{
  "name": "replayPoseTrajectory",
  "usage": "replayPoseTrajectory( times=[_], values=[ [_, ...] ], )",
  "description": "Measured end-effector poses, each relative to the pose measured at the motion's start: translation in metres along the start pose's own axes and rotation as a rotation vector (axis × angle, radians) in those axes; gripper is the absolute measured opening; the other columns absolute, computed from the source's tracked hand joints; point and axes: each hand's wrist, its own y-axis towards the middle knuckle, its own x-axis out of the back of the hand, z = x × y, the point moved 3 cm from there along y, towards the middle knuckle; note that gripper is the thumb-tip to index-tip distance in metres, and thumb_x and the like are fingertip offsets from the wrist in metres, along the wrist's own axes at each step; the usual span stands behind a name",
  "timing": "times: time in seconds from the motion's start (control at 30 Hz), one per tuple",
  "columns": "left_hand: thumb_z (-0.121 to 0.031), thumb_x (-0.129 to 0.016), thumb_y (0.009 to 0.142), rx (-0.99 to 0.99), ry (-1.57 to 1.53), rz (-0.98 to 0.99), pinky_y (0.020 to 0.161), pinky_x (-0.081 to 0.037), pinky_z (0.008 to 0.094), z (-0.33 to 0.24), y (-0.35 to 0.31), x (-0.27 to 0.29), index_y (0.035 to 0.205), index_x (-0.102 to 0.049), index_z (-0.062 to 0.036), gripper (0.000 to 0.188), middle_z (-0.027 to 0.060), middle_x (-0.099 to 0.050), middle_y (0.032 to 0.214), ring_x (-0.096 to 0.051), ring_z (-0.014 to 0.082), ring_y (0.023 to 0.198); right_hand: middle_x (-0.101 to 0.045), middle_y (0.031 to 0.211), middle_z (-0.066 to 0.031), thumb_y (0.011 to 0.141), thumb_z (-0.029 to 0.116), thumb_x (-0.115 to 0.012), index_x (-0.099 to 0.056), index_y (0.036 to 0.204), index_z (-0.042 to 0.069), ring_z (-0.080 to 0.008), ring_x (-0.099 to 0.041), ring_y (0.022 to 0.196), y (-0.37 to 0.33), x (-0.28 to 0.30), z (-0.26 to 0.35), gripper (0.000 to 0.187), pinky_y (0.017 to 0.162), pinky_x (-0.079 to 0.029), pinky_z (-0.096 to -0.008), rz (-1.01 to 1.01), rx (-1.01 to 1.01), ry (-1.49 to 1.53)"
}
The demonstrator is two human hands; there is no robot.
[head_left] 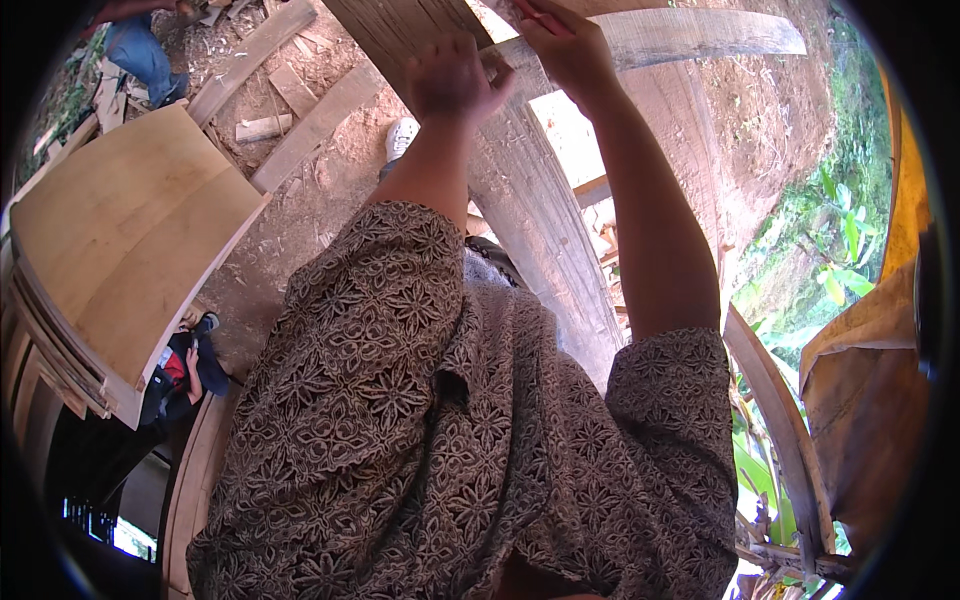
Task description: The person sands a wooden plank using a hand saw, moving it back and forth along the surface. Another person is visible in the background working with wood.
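My left hand [455,85] rests on a dark brown wooden plank [395,30] near the upper edge. Its fingers are curled over the wood and its thumb points toward a long grey board [700,38]. Just right of it, my right hand [572,55] is closed around a slim red object [541,16]; its exact kind is hard to make out. The grey board runs out to the right beneath that hand. Below both hands, another weathered plank [540,215] slopes down toward my body.
A stack of wide wooden panels [140,240] stands at the left. Offcuts [265,128] and shavings litter the dirt ground. One person's jeans-clad leg [140,55] shows at upper left; another person [180,375] is lower left. A yellow-brown sheet [860,380] hangs at the right by green plants.
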Motion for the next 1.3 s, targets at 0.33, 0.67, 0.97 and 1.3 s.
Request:
replayPoseTrajectory(
  times=[0.33,0.67,0.97,1.3],
  values=[
    [-0.054,-0.065,0.085,0.051,-0.162,-0.243,0.081,-0.054,0.0551,0.016,0.006,-0.011,0.11,-0.059,-0.0073,0.053,0.0183,-0.065,0.103,-0.066,0.0385,0.096,-0.062,0.145,-0.0148,0.1,0.001,-0.052,-0.051,0.149,-0.003,-0.0053,-0.056,0.092,-0.276,0.124,0.085,0.049,0.076,-0.045,-0.0215,0.12,-0.095,-0.39],
    [-0.057,-0.062,0.085,0.057,-0.016,-0.163,0.091,-0.049,0.0516,0.013,0.001,-0.011,0.115,-0.062,-0.007,0.059,0.0133,-0.065,0.112,-0.063,0.0318,0.107,-0.064,0.142,-0.0159,0.1,0.0,-0.058,-0.056,0.145,0.0,-0.0232,-0.06,0.133,-0.171,0.072,0.024,0.045,0.11,-0.049,-0.0362,0.08,0.079,-0.105],
    [-0.058,-0.06,0.086,-0.034,-0.042,-0.072,0.095,-0.049,0.0476,0.01,-0.003,-0.007,0.117,-0.063,-0.0074,0.06,0.012,-0.065,0.121,-0.062,0.0286,0.115,-0.067,0.138,-0.0062,0.104,0.004,-0.06,-0.056,0.146,0.0,-0.0012,-0.062,0.093,-0.057,0.016,0.02,0.043,0.068,-0.047,-0.0149,0.058,-0.04,0.002],
    [-0.051,-0.061,0.085,0.036,-0.144,-0.226,0.084,-0.053,0.054,0.012,0.01,-0.012,0.104,-0.06,-0.0074,0.047,0.0171,-0.067,0.097,-0.068,0.0366,0.093,-0.071,0.1,-0.0057,0.102,0.004,-0.059,-0.048,0.151,-0.004,0.0009,-0.048,0.06,-0.317,0.131,0.08,0.051,0.053,-0.039,-0.017,-0.097,-0.227,-0.172]
  ],
)
